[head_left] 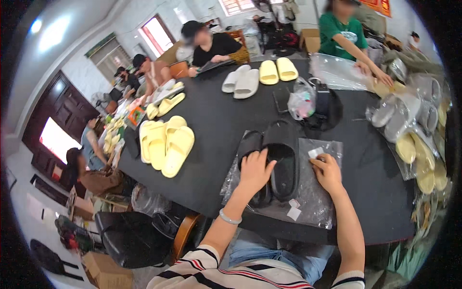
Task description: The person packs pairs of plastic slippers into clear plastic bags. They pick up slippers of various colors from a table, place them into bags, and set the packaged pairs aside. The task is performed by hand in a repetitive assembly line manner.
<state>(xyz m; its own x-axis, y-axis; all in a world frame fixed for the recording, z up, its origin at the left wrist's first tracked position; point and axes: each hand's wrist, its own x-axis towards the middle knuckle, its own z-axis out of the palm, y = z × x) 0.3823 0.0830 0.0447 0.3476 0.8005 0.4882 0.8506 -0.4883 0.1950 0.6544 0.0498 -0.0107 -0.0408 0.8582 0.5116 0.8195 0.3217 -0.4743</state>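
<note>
Two black slide sandals (pixel 283 155) lie side by side on a clear plastic bag (pixel 313 197) on the black table (pixel 216 120). My left hand (pixel 255 171) rests flat on the left sandal, fingers spread. At the right sandal's edge, my right hand (pixel 327 171) pinches a small white packet (pixel 315 152). Two more small white packets (pixel 293 210) lie on the bag near the table's front edge.
Yellow slides (pixel 166 142) are stacked to the left, white slides (pixel 240 81) and yellow ones (pixel 277 70) lie far across. Bagged slides (pixel 414 139) pile up at the right. A dark bag (pixel 320 103) sits mid-table. Several other people work around the table.
</note>
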